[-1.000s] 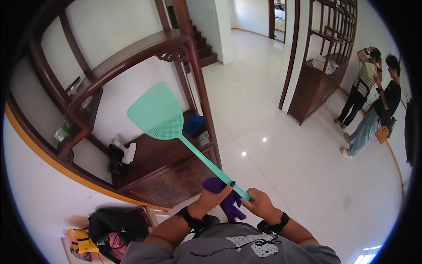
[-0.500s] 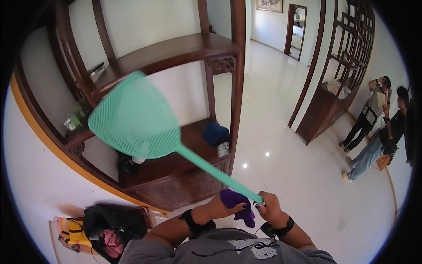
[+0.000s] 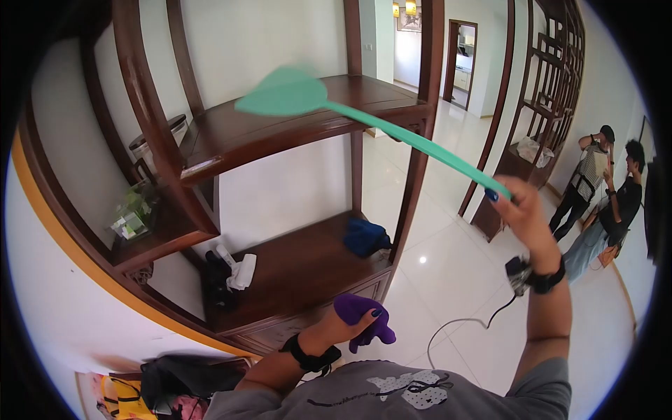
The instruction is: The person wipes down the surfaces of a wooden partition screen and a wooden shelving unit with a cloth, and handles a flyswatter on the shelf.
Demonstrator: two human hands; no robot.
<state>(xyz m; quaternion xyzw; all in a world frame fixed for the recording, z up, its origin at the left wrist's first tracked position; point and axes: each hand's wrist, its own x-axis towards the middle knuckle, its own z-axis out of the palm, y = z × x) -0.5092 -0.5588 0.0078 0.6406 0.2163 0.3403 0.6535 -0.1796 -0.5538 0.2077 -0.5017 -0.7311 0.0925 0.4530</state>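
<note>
My right hand [image 3: 519,210] is closed round the handle end of a green fly swatter [image 3: 413,140], raised at the right. The swatter's head is blurred by motion and reaches left, in front of the upper shelf [image 3: 252,136] of a dark wooden shelving unit; whether it touches the shelf I cannot tell. Low and close to my body, my left hand [image 3: 350,323] grips a bunched purple cloth [image 3: 371,336], with the thumb over it. Both wrists wear black bands, and a small device with a cable hangs beside the right one.
A lower shelf holds a dark blue cloth bundle [image 3: 366,236] and white and black items [image 3: 240,270]. Green and white packets [image 3: 133,213] sit on a side shelf. Bags [image 3: 126,395] lie at lower left. Two people stand at right by a wall.
My right hand has risen and moved right, away from the left hand. The fly swatter's head has swung up and right, now seen more edge-on. My left hand keeps the purple cloth.
</note>
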